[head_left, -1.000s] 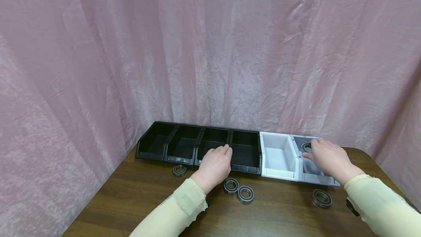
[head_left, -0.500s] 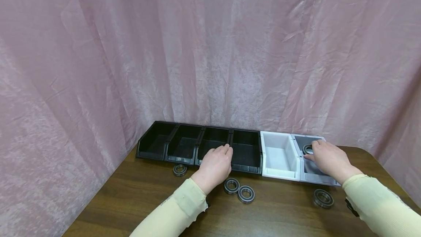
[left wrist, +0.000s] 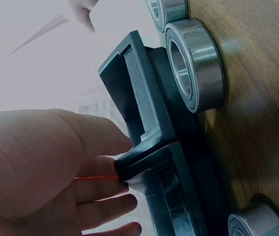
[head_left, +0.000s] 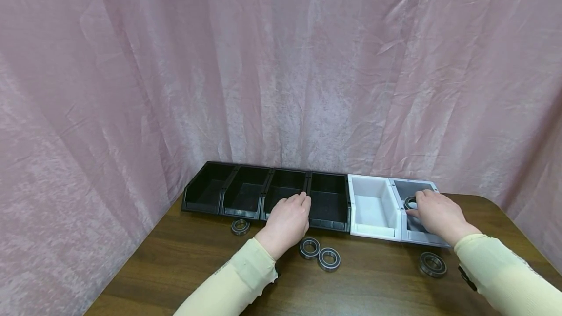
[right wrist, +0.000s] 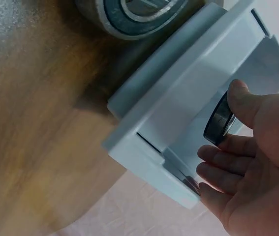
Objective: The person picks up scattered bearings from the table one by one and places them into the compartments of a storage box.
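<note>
My right hand [head_left: 441,213] pinches a ball bearing [right wrist: 219,123] between thumb and index finger, inside the grey bin [head_left: 425,238] at the right end of the row. Its other fingers spread near the bin's side wall. At the middle of the row, my left hand [head_left: 286,218] is at the side walls where two black bins [left wrist: 151,147] meet. The thumb lies on one side of this joint and the index finger reaches behind it, while the remaining fingers extend loosely. My left hand hides part of the third black bin [head_left: 281,187] in the head view.
Two bearings [head_left: 329,259] lie side by side before the black bins. A smaller-looking bearing [head_left: 240,227] lies left, and another bearing [head_left: 432,264] sits in front of the grey bin. A white bin [head_left: 373,232] adjoins the grey one. Pink curtain [head_left: 281,87] hangs behind the table [head_left: 377,286].
My right hand has lowered slightly into the grey bin with the bearing. The left hand stays at the black bins.
</note>
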{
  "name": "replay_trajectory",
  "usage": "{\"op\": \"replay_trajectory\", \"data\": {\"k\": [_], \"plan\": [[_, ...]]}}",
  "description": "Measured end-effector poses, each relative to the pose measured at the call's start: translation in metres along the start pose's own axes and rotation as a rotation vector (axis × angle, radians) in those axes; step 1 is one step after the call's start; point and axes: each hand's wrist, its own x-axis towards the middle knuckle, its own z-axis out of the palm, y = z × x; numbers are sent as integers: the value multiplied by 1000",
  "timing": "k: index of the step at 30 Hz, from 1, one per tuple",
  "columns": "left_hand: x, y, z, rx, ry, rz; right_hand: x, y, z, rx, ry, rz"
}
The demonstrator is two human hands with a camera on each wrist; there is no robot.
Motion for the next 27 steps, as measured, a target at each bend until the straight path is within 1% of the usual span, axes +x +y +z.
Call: {"op": "replay_trajectory", "data": {"k": [12, 16, 27], "plan": [[0, 0, 0, 0, -10, -2, -2, 0, 12, -44, 53, -47], [0, 0, 0, 0, -2, 0, -3, -1, 17, -63, 75, -65], [0, 0, 2, 6, 15, 4, -5, -3, 21, -67, 37, -50]]}}
